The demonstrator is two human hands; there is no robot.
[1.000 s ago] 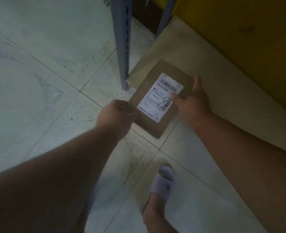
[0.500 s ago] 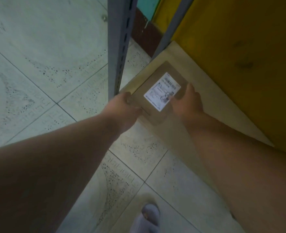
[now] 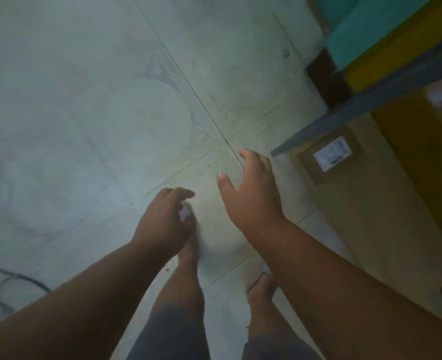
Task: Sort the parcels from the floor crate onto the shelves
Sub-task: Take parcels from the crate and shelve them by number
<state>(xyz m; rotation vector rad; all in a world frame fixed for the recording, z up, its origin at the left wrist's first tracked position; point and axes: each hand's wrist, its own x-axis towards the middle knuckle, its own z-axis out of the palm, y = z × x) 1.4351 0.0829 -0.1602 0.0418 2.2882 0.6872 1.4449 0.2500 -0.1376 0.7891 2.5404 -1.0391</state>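
Parcel: flat, rectangular, brown kraft cardboard with a white printed label on its top face; it lies on the lowest shelf board, a smooth tan sheet, just behind the grey metal upright that crosses the view as a slanted bar. Neither hand touches it. Right hand: held over the floor, well clear of the parcel, fingers spread and straight-ish, thumb out to the side, nothing in it. Left hand: lower and nearer, fingers loosely curled, holding nothing that can be made out; motion blur softens the fingertips. Floor: pale glazed tile, faintly mottled, thin dark grout lines meeting in a cross ahead of the right hand. Both bare forearms enter from the bottom edge; below them, two legs in dark grey shorts and feet in pale sandals, blurred. Yellow panel rises behind the shelf board, matte; a teal surface sits above it in the top right corner. Dark cable loops lie at the left edge.
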